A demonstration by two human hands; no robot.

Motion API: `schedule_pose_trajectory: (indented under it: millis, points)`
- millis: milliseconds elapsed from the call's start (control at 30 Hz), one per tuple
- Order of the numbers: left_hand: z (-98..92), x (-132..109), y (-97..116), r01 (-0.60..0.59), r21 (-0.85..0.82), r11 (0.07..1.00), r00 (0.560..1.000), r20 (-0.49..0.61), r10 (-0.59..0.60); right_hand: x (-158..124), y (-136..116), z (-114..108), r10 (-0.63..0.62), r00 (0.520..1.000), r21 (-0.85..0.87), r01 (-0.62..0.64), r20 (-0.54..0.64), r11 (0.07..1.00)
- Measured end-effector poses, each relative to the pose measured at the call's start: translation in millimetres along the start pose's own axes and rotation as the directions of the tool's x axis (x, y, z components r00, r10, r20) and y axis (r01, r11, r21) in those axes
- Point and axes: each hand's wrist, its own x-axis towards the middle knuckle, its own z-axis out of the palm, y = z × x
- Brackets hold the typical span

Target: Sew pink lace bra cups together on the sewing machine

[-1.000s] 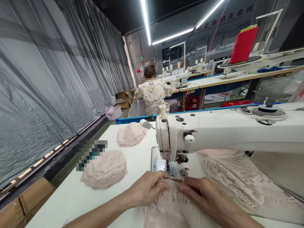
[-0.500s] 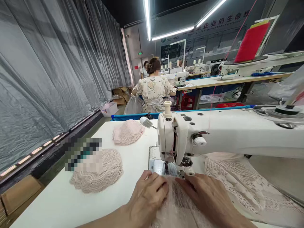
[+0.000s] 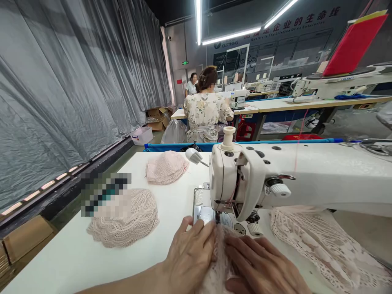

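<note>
My left hand (image 3: 190, 255) lies flat on a piece of pale pink lace fabric (image 3: 219, 265), fingers stretched toward the presser foot (image 3: 218, 217) of the white sewing machine (image 3: 275, 179). My right hand (image 3: 260, 267) presses flat on the same lace just to the right, fingers pointing left toward the needle. The fabric bunches up between both hands in front of the metal needle plate (image 3: 202, 212). More of the pink lace (image 3: 324, 249) trails out under the machine arm to the right.
Two stacks of pink lace pieces (image 3: 125, 224) (image 3: 165, 167) lie on the white table (image 3: 76, 257) to the left. A person in a floral dress (image 3: 204, 114) sits at another sewing station behind. Grey plastic curtain (image 3: 61, 81) hangs left; cardboard boxes (image 3: 21, 241) sit below.
My head moved closer and left, so the machine head looms larger. Both hands slid the lace forward toward the needle, and they now sit closer together.
</note>
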Motion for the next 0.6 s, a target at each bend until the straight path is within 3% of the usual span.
schedule_pose_trajectory:
  millis: [167,400,500,600]
  points:
    - [1.9,10,-13,0.038,0.078,0.996,0.998,0.037,-0.041,0,16,-1,-0.006,1.0,-0.15,0.006,0.002,0.989]
    - [7.0,50,-34,0.105,-0.013,0.994,0.993,0.055,-0.104,19,40,-3,-0.065,0.997,-0.16,0.059,-0.029,0.985]
    - [-1.1,45,-33,0.105,-0.066,0.992,0.994,0.042,-0.103,16,39,-9,-0.084,0.996,-0.074,0.083,-0.014,0.994]
    - [-13.0,24,-24,0.005,-0.321,0.947,1.0,-0.009,-0.009,8,27,-12,-0.136,0.988,0.05,0.132,0.073,0.99]
